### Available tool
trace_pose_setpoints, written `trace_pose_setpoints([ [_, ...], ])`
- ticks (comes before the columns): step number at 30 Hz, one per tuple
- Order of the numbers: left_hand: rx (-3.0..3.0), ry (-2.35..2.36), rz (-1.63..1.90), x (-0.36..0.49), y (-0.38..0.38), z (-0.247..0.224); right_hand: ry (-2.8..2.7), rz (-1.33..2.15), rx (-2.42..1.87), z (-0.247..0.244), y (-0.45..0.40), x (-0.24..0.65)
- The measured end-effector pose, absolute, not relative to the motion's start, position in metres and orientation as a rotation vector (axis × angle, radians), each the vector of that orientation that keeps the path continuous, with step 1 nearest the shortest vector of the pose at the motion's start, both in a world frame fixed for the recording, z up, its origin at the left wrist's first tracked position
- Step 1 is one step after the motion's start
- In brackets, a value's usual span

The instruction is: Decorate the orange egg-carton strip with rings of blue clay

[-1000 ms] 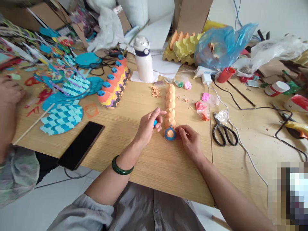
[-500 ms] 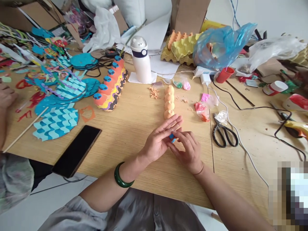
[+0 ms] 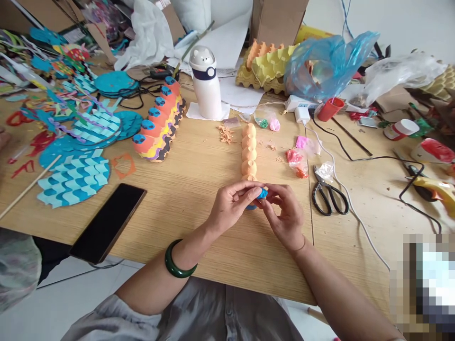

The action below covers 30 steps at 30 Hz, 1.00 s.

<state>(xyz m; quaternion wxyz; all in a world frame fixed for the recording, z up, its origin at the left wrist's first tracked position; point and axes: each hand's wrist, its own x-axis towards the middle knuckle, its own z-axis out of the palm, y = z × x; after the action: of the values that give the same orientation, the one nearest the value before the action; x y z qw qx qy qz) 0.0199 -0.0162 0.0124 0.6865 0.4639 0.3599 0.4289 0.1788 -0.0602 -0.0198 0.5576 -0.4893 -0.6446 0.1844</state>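
At centre frame, 2 hands, the left hand (image 3: 231,203) and the right hand (image 3: 284,213), pinch 1 blue clay lump (image 3: 262,193) between their fingertips, each grip narrow. Directly beyond, the orange bumpy strip (image 3: 249,149) lies on the bench (image 3: 199,189).

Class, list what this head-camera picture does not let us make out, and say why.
All in the head view:
- Full shape of the blue lump: covered by fingers of the left hand and right hand.
- Most of the blue piece at the orange strip's near end: behind the hands.
- Another person's hand: cut off by the left edge.
- Print on the white power strip: too small.
- Lower right corner: pixelated.
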Motion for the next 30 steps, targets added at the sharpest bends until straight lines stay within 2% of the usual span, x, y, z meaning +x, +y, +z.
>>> trace_pose_setpoints([
  [5,0.975,0.796,0.937,0.0208,-0.0153,0.0113,-1.528,0.389,-1.125,-0.0200,-0.0597,0.1812],
  [10,0.901,0.781,0.897,0.0228,-0.0133,0.0061,-1.459,0.508,-1.126,-0.0192,-0.0603,0.1810],
  [19,1.059,0.855,0.905,0.0223,-0.0130,0.0045,-1.538,0.407,-1.145,-0.0154,-0.0589,0.1811],
  [30,1.071,0.836,0.928,0.0213,-0.0136,0.0076,-1.511,0.513,-1.095,-0.0171,-0.0608,0.1797],
])
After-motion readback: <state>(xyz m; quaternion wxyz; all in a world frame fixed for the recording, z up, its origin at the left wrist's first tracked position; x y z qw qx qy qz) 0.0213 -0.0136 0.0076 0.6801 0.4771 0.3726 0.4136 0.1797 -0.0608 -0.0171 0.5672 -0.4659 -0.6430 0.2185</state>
